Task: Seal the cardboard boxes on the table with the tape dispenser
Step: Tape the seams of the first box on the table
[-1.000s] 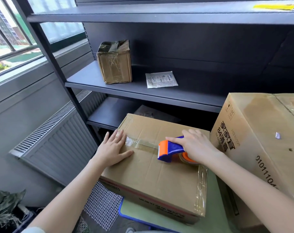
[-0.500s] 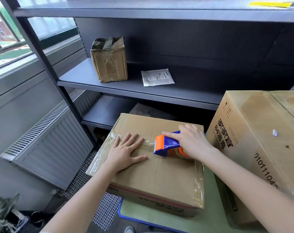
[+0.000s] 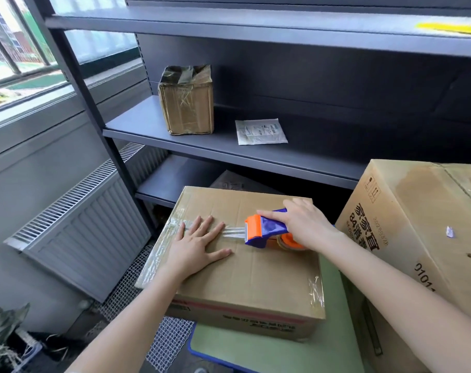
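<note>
A flat cardboard box (image 3: 258,275) lies on the green table (image 3: 269,354) in front of me. My left hand (image 3: 196,246) rests flat on the box's left top, fingers spread, pressing on a strip of clear tape (image 3: 233,232). My right hand (image 3: 304,224) grips the blue and orange tape dispenser (image 3: 264,230), which sits on the box's top seam. The tape stretches from the dispenser's orange mouth to under my left fingers. A taller cardboard box (image 3: 417,232) with black print stands at the right.
A dark metal shelf unit (image 3: 229,149) stands behind the table, holding a small taped box (image 3: 187,103) and a white packet (image 3: 260,131). A grey radiator (image 3: 81,232) and a window are at the left. White mesh (image 3: 137,292) lies on the floor.
My left hand has slid onto the tape near the box's left edge. The dispenser has drawn back to the right, leaving a stretch of tape along the seam.
</note>
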`<act>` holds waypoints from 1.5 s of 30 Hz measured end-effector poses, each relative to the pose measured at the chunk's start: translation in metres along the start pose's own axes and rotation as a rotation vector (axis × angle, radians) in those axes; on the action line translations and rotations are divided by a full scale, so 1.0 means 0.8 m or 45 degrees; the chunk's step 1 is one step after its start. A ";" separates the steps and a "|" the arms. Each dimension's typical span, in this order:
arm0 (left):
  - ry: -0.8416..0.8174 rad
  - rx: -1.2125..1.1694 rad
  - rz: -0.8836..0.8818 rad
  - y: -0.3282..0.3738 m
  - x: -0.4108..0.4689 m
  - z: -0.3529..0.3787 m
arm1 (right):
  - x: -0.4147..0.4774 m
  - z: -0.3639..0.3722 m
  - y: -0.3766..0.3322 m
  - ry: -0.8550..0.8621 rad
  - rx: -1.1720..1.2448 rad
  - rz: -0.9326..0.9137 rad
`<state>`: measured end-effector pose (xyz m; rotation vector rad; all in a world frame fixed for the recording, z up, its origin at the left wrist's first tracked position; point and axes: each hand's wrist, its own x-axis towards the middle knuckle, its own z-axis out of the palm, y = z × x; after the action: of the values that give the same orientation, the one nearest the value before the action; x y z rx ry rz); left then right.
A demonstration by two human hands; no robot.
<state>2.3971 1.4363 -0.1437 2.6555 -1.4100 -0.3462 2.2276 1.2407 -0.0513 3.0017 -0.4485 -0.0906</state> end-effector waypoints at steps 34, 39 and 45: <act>-0.101 0.179 0.066 0.182 0.007 0.028 | -0.095 0.030 0.087 -0.058 0.079 0.223; -0.044 0.165 0.104 0.168 0.009 0.030 | -0.089 0.030 0.084 -0.028 0.095 0.237; -0.013 0.157 0.177 0.132 0.014 0.027 | -0.076 0.033 0.071 -0.021 0.183 0.227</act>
<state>2.3127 1.3680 -0.1443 2.6330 -1.6593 -0.2679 2.1513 1.2019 -0.0687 3.0845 -0.7519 -0.0717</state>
